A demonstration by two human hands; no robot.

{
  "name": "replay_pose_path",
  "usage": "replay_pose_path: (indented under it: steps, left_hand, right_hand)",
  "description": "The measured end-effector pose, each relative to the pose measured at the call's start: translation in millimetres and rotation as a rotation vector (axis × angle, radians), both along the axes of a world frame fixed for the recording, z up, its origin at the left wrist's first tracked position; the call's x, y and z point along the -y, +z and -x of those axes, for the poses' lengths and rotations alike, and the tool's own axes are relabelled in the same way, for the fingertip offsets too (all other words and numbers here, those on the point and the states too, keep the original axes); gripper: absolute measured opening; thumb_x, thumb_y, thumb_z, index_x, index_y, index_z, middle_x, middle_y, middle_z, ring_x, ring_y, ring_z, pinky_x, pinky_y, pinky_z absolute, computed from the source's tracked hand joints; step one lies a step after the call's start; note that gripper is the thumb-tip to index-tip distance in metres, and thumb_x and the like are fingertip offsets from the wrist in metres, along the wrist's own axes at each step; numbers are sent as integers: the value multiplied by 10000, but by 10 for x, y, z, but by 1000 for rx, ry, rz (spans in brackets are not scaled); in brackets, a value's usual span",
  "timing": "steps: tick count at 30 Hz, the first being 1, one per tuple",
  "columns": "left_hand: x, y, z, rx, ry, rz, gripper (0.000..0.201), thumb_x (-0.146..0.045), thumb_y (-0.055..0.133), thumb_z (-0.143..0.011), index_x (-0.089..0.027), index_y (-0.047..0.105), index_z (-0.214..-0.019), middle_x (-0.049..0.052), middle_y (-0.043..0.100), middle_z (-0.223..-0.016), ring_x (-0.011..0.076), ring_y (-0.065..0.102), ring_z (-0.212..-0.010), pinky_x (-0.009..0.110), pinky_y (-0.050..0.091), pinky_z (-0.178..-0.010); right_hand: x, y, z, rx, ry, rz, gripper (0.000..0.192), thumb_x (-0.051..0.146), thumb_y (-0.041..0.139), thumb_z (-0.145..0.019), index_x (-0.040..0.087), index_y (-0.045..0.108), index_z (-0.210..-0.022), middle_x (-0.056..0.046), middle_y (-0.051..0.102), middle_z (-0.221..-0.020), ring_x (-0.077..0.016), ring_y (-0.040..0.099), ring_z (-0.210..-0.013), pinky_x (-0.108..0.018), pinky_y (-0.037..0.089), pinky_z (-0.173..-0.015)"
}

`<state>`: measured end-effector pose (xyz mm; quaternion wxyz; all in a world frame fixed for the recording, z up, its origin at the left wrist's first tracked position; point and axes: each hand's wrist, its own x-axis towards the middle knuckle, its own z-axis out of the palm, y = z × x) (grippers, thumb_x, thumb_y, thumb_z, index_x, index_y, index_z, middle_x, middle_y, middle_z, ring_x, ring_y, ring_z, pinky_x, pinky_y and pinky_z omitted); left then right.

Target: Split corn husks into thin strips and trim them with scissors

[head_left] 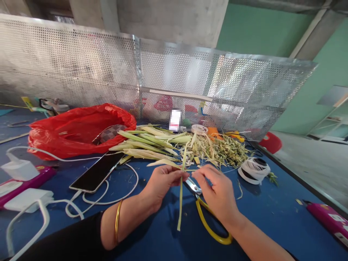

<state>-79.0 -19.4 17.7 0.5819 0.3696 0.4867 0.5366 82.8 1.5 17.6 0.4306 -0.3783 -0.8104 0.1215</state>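
Observation:
My left hand [164,183], with a gold bangle at the wrist, pinches crossed pale green leaf strips [180,203] between thumb and fingers. One strip hangs down toward me and rises past the fingertips; a thinner one runs sideways to my right hand [217,192]. The right fingers are closed in a pinch at that sideways strip, whose end they hide. Under and between my hands lie yellow-handled scissors [203,217] on the blue table, their blades partly covered. Beyond the hands, a pile of long green and cream leaves [152,143] is spread out.
A red plastic bag [81,127] stands open at the left, near a phone [96,172] with white cables. Dried plant scraps [228,150] and a white spool [254,170] lie at the right. Magenta tools [328,217] flank both sides. A perforated metal screen [174,72] stands behind.

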Motion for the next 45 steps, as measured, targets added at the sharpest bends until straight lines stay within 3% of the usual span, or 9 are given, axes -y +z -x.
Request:
replay_pose_path:
  steps: [6, 12, 17, 20, 24, 28, 35, 41, 45]
  left_hand:
    - [-2, -58, -32, 120, 44, -42, 201, -293, 777, -592, -131, 721, -698, 57, 712, -698, 147, 629, -670, 260, 492, -711]
    - [-22, -44, -3, 87, 127, -64, 207, -308, 764, -605, -142, 714, -718, 51, 718, -717, 158, 635, -712, 265, 481, -717]
    - [1, -4, 17, 23, 45, -19, 238, -326, 746, -633, -138, 715, -776, 52, 722, -726, 147, 640, -694, 239, 455, -661]
    - [9, -32, 6, 34, 7, -4, 279, -316, 749, -632, -140, 696, -842, 63, 733, -756, 154, 651, -671, 246, 452, -631]
    - [-2, -74, -3, 33, 41, -10, 260, -308, 734, -650, -138, 687, -841, 59, 737, -752, 145, 651, -667, 238, 445, -630]
    - [-2, -90, -12, 20, 80, 6, 265, -307, 734, -649, -150, 705, -861, 55, 739, -788, 153, 650, -749, 226, 430, -638]
    - [23, -128, -44, 8, 60, 54, 205, -310, 736, -634, -150, 730, -762, 31, 708, -725, 120, 584, -674, 227, 394, -620]
    - [31, -78, -57, 51, 81, 42, 252, -390, 746, -631, -142, 703, -641, 29, 673, -653, 114, 574, -614, 227, 437, -609]
    - [30, -49, -66, 22, 82, 0, 259, -334, 786, -570, -129, 735, -720, 50, 708, -696, 132, 606, -646, 235, 479, -655]
  right_hand:
    - [58, -132, 207, 91, 164, 374, 277, 235, 527, -861, 182, 509, -590, 20, 518, -606, -116, 488, -579, -217, 371, -547]
    - [80, -97, 133, 120, 125, 121, 218, 218, 462, -897, 196, 521, -689, -5, 537, -711, -139, 515, -661, -245, 397, -602]
    - [-52, -72, 30, 63, -100, -159, 230, 251, 474, -903, 195, 546, -1114, -115, 566, -1118, -237, 524, -1062, -363, 421, -874]
    - [-128, -70, 15, 178, -50, -194, 211, 217, 460, -907, 219, 578, -1081, -90, 608, -1110, -240, 536, -1076, -422, 348, -977]
    - [-122, -77, 36, 230, 26, -54, 289, 207, 389, -933, 208, 571, -708, -7, 606, -663, -162, 569, -664, -341, 414, -814]
    - [-82, -72, 65, 109, -15, 201, 296, 338, 414, -923, 205, 538, -690, 3, 563, -614, -154, 522, -594, -260, 389, -573]
    - [-18, -80, 179, -231, 210, 866, 257, 381, 631, -760, 172, 549, -634, 38, 527, -555, -117, 514, -529, -230, 420, -535]
    - [-16, -95, 158, -204, 178, 763, 261, 327, 607, -772, 182, 481, -596, 65, 429, -515, -86, 403, -484, -207, 332, -467]
    - [-27, -103, 155, -303, 175, 681, 209, 349, 669, -735, 191, 533, -754, 38, 550, -640, -123, 523, -590, -229, 422, -538]
